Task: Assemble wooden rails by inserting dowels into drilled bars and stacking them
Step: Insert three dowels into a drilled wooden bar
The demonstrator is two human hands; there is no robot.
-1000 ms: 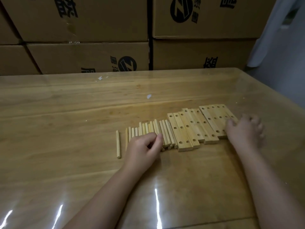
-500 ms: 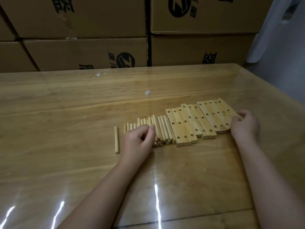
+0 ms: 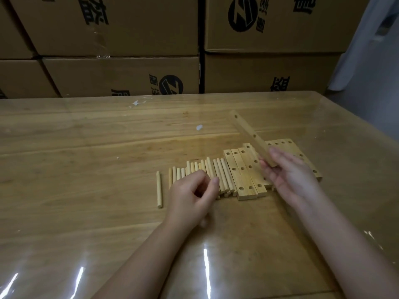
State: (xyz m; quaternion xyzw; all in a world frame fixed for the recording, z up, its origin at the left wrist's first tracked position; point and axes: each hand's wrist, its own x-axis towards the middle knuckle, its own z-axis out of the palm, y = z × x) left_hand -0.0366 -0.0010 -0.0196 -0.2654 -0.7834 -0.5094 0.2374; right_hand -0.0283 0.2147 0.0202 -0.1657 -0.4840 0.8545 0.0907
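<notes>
Several drilled wooden bars (image 3: 241,175) lie side by side on the table, right of centre. Left of them is a row of several dowels (image 3: 218,173), and one single dowel (image 3: 159,192) lies apart further left. My right hand (image 3: 289,173) holds one drilled bar (image 3: 248,134) by its near end, lifted and tilted away over the other bars. My left hand (image 3: 192,195) rests over the dowel row with fingers curled and thumb touching the dowels; whether it pinches one is hidden.
The glossy wooden table (image 3: 86,158) has small white scraps (image 3: 199,127) near the back. Stacked cardboard boxes (image 3: 121,76) stand right behind the table. The table's right edge (image 3: 354,126) borders a grey floor.
My right hand has picked one drilled bar out of the row and raised it, tilted away. My left hand stays on the dowels.
</notes>
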